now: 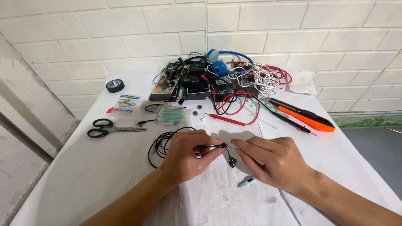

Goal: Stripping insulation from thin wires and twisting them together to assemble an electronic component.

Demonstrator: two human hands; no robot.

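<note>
At the centre of the frame, a person's left hand pinches a thin black earphone cable between thumb and fingertips, while the right hand closes its fingertips on the same cable just beside it. A small black earbud dangles between the two hands above the white table. The cable's coil lies left of centre. Black-handled scissors rest at mid left, a roll of black tape at upper left, blue headphones at top centre, and an orange utility knife at right.
</note>
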